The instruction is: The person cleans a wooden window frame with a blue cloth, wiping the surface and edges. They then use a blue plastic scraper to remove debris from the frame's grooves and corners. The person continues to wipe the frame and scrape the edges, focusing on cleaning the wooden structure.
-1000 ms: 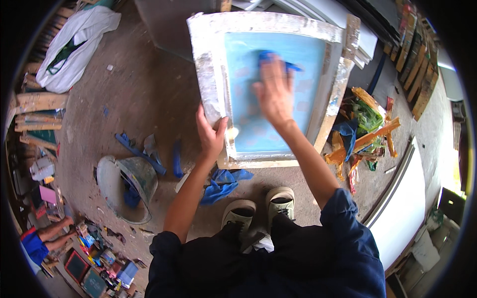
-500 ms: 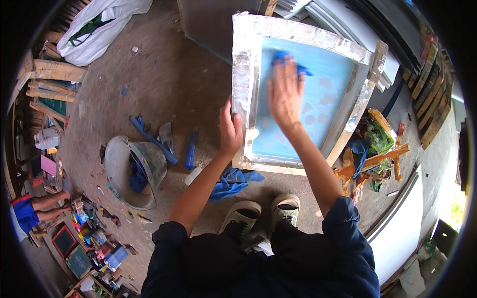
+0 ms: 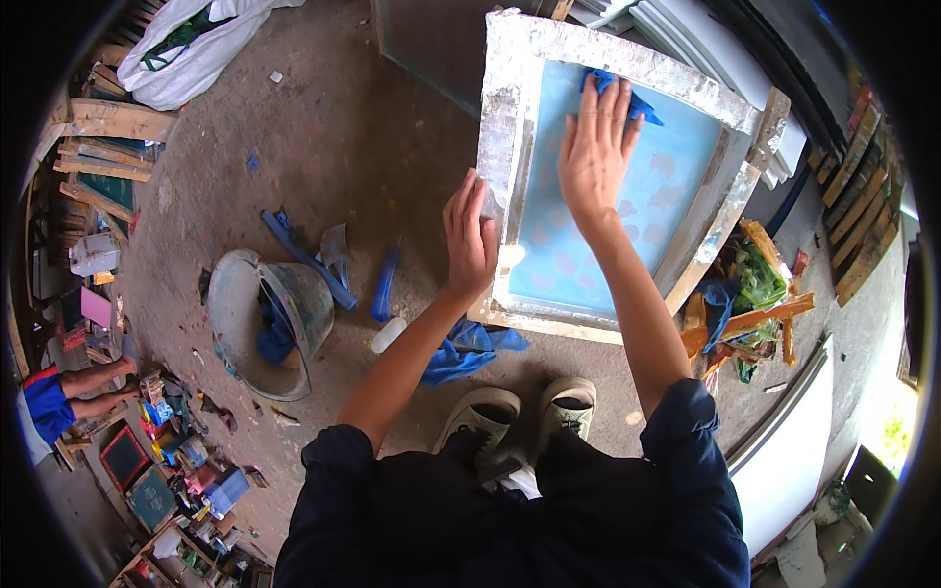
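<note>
A screen-printing frame [image 3: 504, 118] with paint-stained wooden edges and light-blue mesh [image 3: 559, 235] leans upright in front of me. My right hand [image 3: 595, 162] lies over the mesh near its top, fingers pressing a crumpled blue rag [image 3: 642, 110] against it. Most of the rag is under the fingers. My left hand [image 3: 470, 235] rests against the frame's left side, its fingers stretched out along the wood. Greyish blotches [image 3: 652, 196] show on the right half of the mesh.
Left on the floor stands a stained bucket [image 3: 319, 314] with blue cloth inside. Blue scraps [image 3: 461, 363] and a white bottle [image 3: 389, 335] lie by my shoes [image 3: 567, 407]. Wood scraps [image 3: 750, 323] are piled right of the frame. Another person's legs [image 3: 98, 377] show far left.
My right hand has slid up and to the right over the mesh with the rag. The left hand has shifted slightly up along the frame's side, its fingers now straighter.
</note>
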The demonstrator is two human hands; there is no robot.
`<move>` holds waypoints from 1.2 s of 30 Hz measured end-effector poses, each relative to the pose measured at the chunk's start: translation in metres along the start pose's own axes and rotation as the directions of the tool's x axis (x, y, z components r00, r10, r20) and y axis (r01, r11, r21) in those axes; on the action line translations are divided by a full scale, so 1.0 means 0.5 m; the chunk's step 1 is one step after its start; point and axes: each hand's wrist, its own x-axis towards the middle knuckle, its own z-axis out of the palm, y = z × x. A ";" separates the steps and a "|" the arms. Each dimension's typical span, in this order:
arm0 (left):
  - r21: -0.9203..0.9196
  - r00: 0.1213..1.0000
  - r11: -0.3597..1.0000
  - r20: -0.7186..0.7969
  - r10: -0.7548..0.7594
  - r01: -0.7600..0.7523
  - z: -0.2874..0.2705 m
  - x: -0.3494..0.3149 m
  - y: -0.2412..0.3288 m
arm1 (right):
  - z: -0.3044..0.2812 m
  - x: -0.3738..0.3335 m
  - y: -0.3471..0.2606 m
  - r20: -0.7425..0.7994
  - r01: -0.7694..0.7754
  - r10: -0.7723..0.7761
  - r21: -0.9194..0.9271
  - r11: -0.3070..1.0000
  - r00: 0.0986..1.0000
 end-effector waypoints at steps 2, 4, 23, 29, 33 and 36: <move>-0.023 1.000 1.000 0.003 -0.009 0.009 0.000 0.001 0.001 | -0.001 -0.006 -0.011 0.083 0.161 -0.165 0.056 0.985 0.983; -0.069 1.000 0.998 -0.003 -0.014 0.014 0.003 0.002 0.003 | -0.002 -0.036 -0.013 0.132 0.233 -0.264 0.210 0.950 0.956; -0.090 1.000 0.996 0.016 -0.010 0.011 0.006 0.000 -0.002 | 0.016 0.028 -0.037 -0.094 0.180 -0.170 0.110 0.977 0.981; -0.103 1.000 0.995 0.000 -0.006 0.006 0.003 -0.004 -0.004 | -0.015 0.011 -0.003 0.053 0.252 -0.262 0.146 0.957 0.963; -0.100 1.000 0.995 -0.006 0.000 0.000 -0.002 -0.001 -0.004 | -0.027 -0.171 0.022 0.319 0.346 -0.422 0.269 0.899 0.849; -0.094 1.000 0.996 -0.025 -0.001 -0.002 0.001 -0.001 -0.002 | -0.059 -0.290 0.028 0.471 0.431 -0.508 0.270 0.861 0.721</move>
